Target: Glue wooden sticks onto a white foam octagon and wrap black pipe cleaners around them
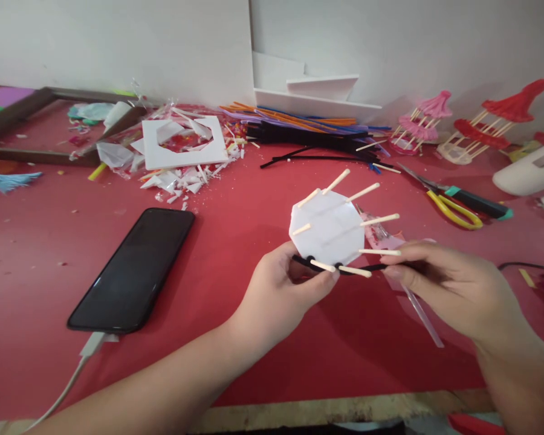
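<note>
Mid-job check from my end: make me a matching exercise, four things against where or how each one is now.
1. Phone
2. White many-sided piece
3. Black fuzzy strip
4. White board with a cut-out

A. One end between the thumb and fingers of the right hand
B. Among white scraps, left of centre
C. White cable at its near end
D. In the left hand, pale sticks around its edge

Pairs: 1-C, 2-D, 3-A, 4-B
</note>
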The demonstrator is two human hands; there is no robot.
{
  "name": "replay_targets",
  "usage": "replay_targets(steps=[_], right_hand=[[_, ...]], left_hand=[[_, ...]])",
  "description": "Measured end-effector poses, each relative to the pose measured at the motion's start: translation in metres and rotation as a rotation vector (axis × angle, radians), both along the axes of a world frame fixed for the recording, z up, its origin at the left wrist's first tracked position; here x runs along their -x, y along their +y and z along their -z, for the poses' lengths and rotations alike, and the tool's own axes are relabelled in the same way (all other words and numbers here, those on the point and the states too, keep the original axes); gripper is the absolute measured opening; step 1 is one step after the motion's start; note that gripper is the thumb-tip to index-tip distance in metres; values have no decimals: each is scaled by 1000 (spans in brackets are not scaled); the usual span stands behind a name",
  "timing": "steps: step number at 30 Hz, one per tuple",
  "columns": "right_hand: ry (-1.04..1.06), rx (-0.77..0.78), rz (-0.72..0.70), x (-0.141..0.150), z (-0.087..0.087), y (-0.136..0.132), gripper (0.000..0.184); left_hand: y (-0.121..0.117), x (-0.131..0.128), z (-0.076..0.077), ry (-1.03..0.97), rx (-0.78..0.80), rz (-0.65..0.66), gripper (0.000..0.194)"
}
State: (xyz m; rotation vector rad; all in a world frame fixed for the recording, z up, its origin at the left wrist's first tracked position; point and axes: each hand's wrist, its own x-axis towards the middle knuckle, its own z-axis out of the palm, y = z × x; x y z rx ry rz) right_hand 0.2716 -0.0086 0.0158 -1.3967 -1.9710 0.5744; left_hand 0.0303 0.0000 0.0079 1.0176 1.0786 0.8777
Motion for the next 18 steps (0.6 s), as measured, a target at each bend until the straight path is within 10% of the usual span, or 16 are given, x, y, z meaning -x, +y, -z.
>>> replay_targets(steps=[8,18], right_hand=[[-70,-270,-55,13,0,-3,13],[25,-111,62,16,3,-3,2]], left_hand=[[0,-1,0,-47,69,51,25],[-3,-2,-3,-31,31,129,23]])
